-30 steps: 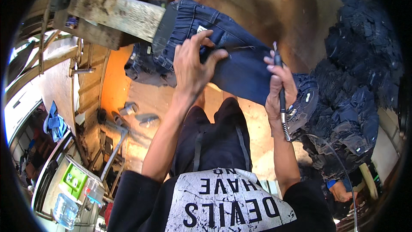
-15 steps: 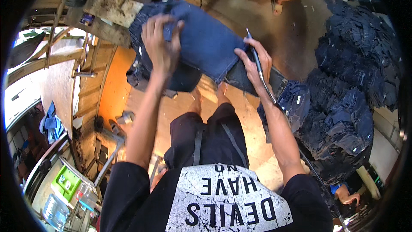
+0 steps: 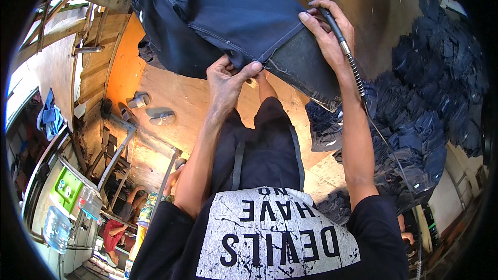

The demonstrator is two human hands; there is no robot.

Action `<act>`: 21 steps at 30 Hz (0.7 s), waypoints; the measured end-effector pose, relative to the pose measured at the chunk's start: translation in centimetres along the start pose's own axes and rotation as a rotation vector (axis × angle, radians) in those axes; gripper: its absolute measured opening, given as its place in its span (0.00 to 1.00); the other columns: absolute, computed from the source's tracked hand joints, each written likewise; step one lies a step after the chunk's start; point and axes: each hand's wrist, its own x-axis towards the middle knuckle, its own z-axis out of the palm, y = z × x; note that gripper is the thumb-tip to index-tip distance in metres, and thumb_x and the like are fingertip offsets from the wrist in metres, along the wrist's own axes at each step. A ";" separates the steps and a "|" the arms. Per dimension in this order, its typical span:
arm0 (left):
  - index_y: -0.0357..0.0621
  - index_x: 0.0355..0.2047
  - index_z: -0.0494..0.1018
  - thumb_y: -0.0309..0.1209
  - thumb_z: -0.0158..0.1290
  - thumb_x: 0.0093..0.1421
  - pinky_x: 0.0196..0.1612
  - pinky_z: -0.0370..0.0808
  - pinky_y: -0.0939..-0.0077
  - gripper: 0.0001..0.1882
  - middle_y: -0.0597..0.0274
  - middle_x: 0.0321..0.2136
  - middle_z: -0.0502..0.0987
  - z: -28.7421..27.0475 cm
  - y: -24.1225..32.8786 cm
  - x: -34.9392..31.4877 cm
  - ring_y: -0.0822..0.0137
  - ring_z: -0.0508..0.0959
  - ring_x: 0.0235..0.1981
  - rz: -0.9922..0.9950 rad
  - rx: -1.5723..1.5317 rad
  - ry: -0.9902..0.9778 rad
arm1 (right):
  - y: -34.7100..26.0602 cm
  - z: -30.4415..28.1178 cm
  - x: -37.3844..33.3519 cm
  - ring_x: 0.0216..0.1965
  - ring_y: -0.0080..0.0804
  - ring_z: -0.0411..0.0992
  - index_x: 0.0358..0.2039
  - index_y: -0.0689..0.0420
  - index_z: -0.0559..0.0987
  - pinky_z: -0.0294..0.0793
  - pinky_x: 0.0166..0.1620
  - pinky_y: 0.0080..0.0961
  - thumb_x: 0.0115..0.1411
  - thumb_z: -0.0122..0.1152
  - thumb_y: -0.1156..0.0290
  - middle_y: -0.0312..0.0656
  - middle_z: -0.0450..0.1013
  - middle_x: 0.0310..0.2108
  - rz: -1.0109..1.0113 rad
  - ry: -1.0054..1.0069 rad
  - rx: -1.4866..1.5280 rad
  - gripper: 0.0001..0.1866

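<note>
A dark blue denim garment (image 3: 233, 8), seemingly shorts with an elastic waist, spreads across the upper middle. My left hand (image 3: 226, 80) pinches the corner of its stitched hem between thumb and fingers. A black, flat, board-like piece (image 3: 306, 65) with a worn edge juts from under the hem. My right hand (image 3: 334, 31) grips a slim pen-like handpiece (image 3: 333, 27), its narrow tip pointing up and away to the left. The thumb of that hand lies against the denim's right edge. From the handpiece's spring collar (image 3: 354, 72), a thin cord (image 3: 386, 142) trails down along my right forearm.
Large heaps of dark denim (image 3: 441, 83) lie on the right, with a smaller stack (image 3: 324, 127) near my right forearm. Sandals (image 3: 162, 116) rest on the floor at left. A metal frame (image 3: 118, 155), a green tray (image 3: 66, 189) and a water jug (image 3: 57, 228) stand lower left. Other people show at the edges.
My left hand has come down off the top of the denim to its lower hem corner, which it now pinches. The garment appears closer and higher in view. My right hand still holds the handpiece.
</note>
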 end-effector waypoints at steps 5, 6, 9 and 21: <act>0.36 0.61 0.70 0.38 0.74 0.61 0.52 0.82 0.68 0.35 0.49 0.59 0.77 2.4 1.5 -1.9 0.64 0.82 0.53 -0.051 -0.272 0.022 | 0.5 0.4 -0.8 0.43 0.30 0.86 0.50 0.55 0.86 0.85 0.48 0.29 0.61 0.81 0.61 0.43 0.86 0.39 -0.057 0.077 -0.015 0.20; 0.34 0.66 0.65 0.39 0.75 0.61 0.58 0.80 0.65 0.42 0.47 0.63 0.72 3.3 1.8 -1.7 0.62 0.78 0.61 -0.114 -0.370 0.065 | 0.4 0.5 -0.8 0.43 0.29 0.86 0.49 0.55 0.86 0.85 0.48 0.29 0.60 0.82 0.61 0.42 0.86 0.38 -0.047 0.079 0.021 0.20; 0.32 0.68 0.63 0.42 0.75 0.60 0.62 0.79 0.58 0.46 0.44 0.64 0.72 5.9 1.6 -0.5 0.59 0.76 0.62 0.136 -0.031 0.224 | 0.1 0.5 -0.7 0.43 0.28 0.85 0.49 0.55 0.86 0.85 0.48 0.28 0.59 0.83 0.62 0.41 0.86 0.38 -0.023 0.068 0.033 0.21; 0.25 0.52 0.75 0.35 0.69 0.67 0.50 0.89 0.66 0.25 0.48 0.48 0.82 -1.5 -0.4 0.5 0.63 0.87 0.40 0.015 -0.187 -0.162 | 0.4 0.2 -0.9 0.43 0.23 0.82 0.53 0.59 0.85 0.83 0.50 0.21 0.60 0.83 0.67 0.39 0.84 0.41 -0.030 0.037 0.009 0.23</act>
